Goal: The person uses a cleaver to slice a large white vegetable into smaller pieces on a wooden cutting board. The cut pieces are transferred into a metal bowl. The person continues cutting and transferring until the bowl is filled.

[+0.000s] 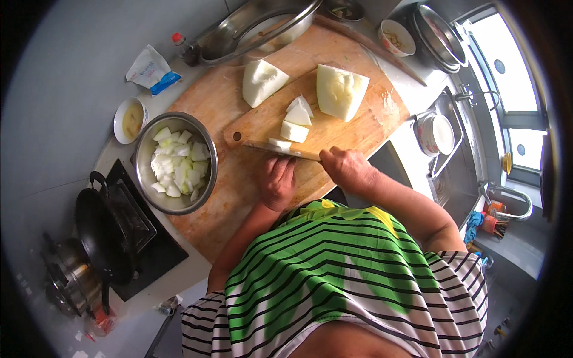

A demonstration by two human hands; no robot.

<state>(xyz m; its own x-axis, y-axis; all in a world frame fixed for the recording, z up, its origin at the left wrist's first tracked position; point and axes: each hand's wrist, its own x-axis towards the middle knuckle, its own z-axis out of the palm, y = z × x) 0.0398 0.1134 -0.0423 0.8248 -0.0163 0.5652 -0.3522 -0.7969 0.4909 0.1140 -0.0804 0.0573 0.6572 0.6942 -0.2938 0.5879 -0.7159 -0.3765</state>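
My right hand (pixel 349 169) grips the handle of a kitchen knife (pixel 283 150), its blade pointing left across a small wooden cutting board (pixel 244 121). My left hand (pixel 278 179) is on the near side of the blade, fingertips against or just beside it; whatever lies under those fingers is hidden. Just beyond the blade sits a thin slice (pixel 279 142) of pale peeled melon, probably winter melon. A row of cut pieces (pixel 295 130) runs away from it. Two large melon chunks, one at left (pixel 263 84) and one at right (pixel 342 91), stand farther back.
Left of the board, a steel bowl (pixel 211 147) holds melon pieces (pixel 179 163). A larger wooden board (pixel 197 232) lies underneath. Around it are a wok (pixel 100 232), a small bowl of yellowish liquid (pixel 133 121), a steel basin (pixel 215 42), a bottle (pixel 190 53) and a sink (pixel 443 188).
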